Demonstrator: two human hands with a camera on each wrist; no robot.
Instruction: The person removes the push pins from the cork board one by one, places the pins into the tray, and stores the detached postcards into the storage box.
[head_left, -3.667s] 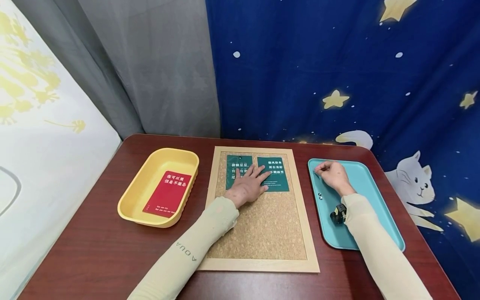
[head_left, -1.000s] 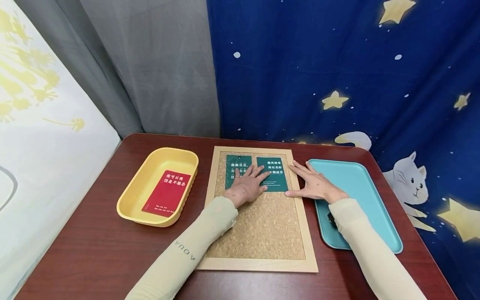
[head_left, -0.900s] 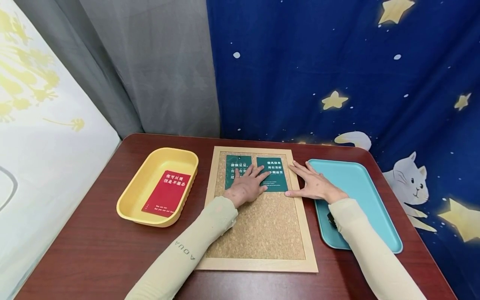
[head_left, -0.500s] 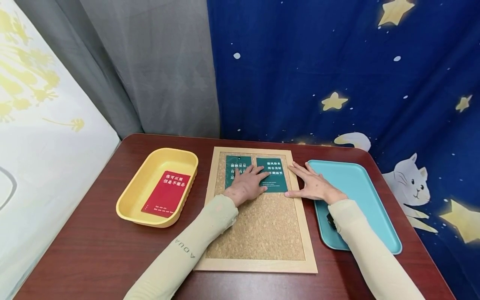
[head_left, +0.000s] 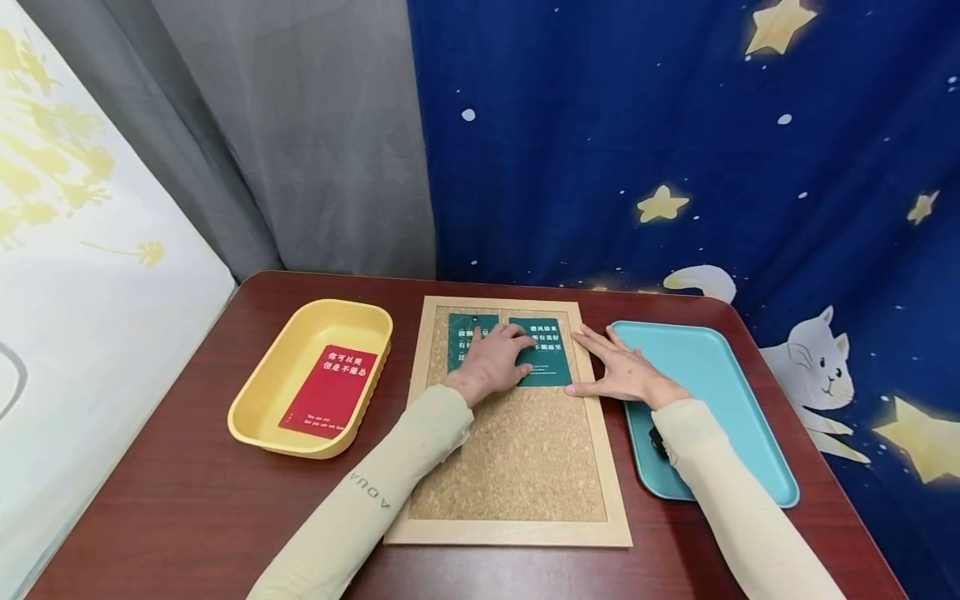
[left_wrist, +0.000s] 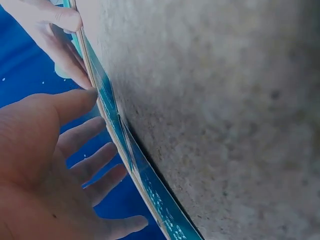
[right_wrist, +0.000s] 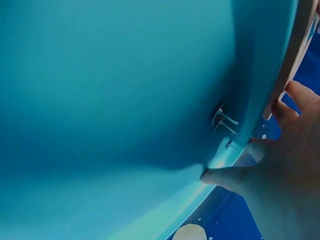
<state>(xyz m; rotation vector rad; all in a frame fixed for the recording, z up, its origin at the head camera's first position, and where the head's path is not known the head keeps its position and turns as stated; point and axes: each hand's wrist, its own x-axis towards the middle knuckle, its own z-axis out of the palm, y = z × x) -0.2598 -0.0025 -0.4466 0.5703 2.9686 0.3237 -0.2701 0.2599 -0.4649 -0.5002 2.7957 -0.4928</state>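
Observation:
A cork board (head_left: 517, 450) in a pale wooden frame lies in the middle of the table. Two green cards with white print sit side by side at its top, the left card (head_left: 459, 327) and the right card (head_left: 552, 367). My left hand (head_left: 491, 360) rests palm down across both cards, its fingers slightly bent on them. My right hand (head_left: 615, 373) lies flat with spread fingers on the board's right frame edge, beside the right card. In the left wrist view my left hand (left_wrist: 60, 165) hovers close to the card's edge (left_wrist: 150, 185). Neither hand holds anything.
A yellow tray (head_left: 255, 417) with a red card (head_left: 328, 392) stands left of the board. A teal tray (head_left: 720, 392) stands on the right; the right wrist view shows small pushpins (right_wrist: 224, 120) in it. A blue starry curtain hangs behind the dark red table (head_left: 187, 500).
My right hand left the teal tray and came to lie flat at the board's right edge. My left hand stayed on the cards, its fingers sliding a little and bending.

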